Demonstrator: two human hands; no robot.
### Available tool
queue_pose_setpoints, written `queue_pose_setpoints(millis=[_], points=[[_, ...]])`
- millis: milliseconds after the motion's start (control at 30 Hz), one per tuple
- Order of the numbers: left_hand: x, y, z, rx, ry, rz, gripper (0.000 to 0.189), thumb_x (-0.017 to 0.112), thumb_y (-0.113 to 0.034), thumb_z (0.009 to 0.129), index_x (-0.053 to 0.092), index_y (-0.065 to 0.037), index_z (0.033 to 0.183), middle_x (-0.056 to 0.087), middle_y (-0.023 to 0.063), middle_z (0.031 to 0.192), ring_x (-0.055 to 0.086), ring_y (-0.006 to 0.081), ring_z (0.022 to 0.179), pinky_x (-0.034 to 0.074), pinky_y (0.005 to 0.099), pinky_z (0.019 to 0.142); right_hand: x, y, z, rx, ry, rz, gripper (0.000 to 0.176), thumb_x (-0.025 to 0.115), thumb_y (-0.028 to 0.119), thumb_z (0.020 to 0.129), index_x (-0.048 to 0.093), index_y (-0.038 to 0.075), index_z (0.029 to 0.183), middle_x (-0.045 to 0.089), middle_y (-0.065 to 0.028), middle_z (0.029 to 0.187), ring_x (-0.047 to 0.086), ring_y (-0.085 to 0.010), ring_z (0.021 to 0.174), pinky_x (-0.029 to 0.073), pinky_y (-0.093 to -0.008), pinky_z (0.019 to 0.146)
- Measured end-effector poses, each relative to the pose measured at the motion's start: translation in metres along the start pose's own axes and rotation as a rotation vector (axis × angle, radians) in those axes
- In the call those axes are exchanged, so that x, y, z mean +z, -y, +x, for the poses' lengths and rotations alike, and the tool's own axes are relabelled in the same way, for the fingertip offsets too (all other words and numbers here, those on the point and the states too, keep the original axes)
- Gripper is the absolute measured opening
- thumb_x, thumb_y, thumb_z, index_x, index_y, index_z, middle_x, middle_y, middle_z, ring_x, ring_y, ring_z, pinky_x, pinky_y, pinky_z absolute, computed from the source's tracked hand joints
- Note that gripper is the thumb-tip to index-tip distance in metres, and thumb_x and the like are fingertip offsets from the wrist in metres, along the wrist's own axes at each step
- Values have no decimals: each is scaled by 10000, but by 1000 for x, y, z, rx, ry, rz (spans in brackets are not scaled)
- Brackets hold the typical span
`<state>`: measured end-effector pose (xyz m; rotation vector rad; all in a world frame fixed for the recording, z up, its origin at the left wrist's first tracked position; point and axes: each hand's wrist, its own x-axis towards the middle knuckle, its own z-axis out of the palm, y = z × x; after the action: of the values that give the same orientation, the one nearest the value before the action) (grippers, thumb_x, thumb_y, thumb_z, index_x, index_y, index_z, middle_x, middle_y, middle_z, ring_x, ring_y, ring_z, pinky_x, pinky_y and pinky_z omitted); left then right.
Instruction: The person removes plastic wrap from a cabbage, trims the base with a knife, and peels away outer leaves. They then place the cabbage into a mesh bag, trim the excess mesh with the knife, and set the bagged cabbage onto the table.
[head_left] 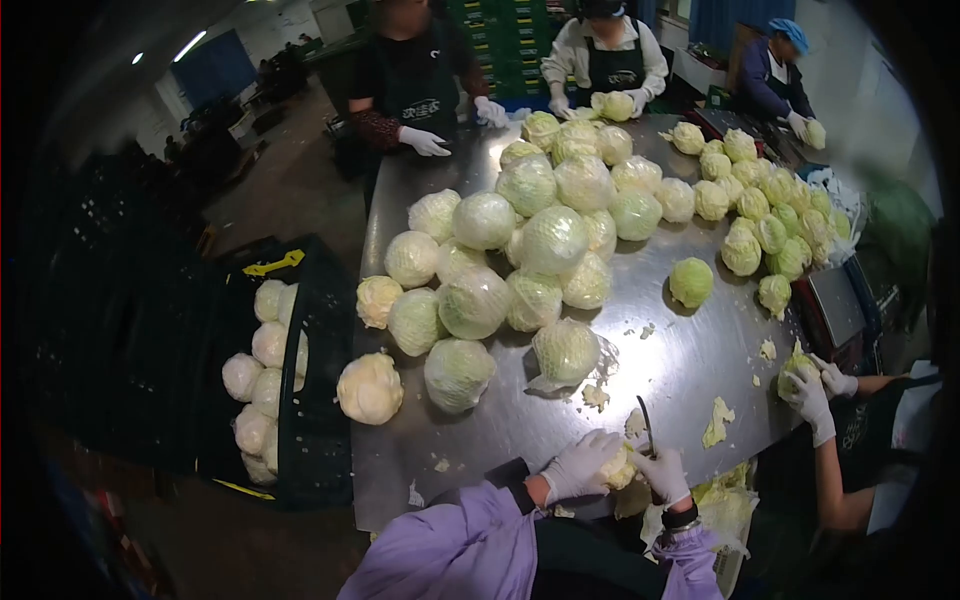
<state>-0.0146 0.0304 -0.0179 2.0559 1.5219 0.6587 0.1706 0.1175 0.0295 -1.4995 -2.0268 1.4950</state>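
Observation:
White gloves cover both my hands at the near edge of the metal table. My left hand is closed around the side of a small pale cabbage. In my right hand is a knife, its dark curved blade pointing up and away from me beside the cabbage. Loose leaf scraps lie just beyond my hands. A film-wrapped cabbage stands a little farther up the table.
Wrapped cabbages are heaped mid-table; unwrapped ones fill the far right. A green crate of wrapped cabbages stands left. At right, a co-worker's gloved hands hold a cabbage. Other workers stand across the table. A lined basket sits below the edge.

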Motion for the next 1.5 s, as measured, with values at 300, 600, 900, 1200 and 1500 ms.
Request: queue_pose_setpoints(millis=[300, 600, 900, 1200, 1500], points=[[-47, 52, -62, -156, 74, -216, 990, 815, -279, 669, 260, -74, 1462, 334, 131, 1481, 275, 387, 1366, 276, 417, 1118, 21, -56, 27, 116, -70, 316, 213, 618, 188, 867, 594, -7, 785, 592, -31, 612, 564, -92, 510, 443, -255, 479], [-24, 40, -66, -155, -126, -257, 1164, 853, -411, 610, 180, 4, 1464, 288, 238, 1468, 296, 364, 1362, 269, 409, 1113, 27, -35, 19, -153, -406, -219, 173, 647, 181, 794, 578, 22, 792, 618, -142, 677, 614, -307, 587, 473, -383, 543], [-20, 29, -26, -322, -252, -542, 943, 880, -314, 595, 390, 0, 1336, 503, 188, 1246, 484, 327, 1190, 400, 409, 1007, -9, -32, -6, -76, -604, -379, 346, 707, 290, 772, 596, 56, 1002, 622, -154, 841, 623, -349, 770, 492, -434, 655], [-57, 2, -14, -269, 5, -800, 905, 864, -209, 646, 346, -14, 1363, 482, 124, 1282, 455, 209, 1226, 379, 345, 1039, 21, 27, -12, -263, -236, -59, 273, 662, 297, 849, 647, 63, 989, 631, -88, 857, 605, -227, 703, 488, -339, 647], [-43, 27, -39, -431, 32, -1840, 860, 773, -246, 730, 298, -21, 1411, 443, 140, 1351, 463, 259, 1241, 377, 393, 1065, 28, -69, 3, -189, -324, -147, 255, 586, 264, 878, 661, 52, 999, 666, -156, 941, 635, -329, 835, 508, -398, 746]])
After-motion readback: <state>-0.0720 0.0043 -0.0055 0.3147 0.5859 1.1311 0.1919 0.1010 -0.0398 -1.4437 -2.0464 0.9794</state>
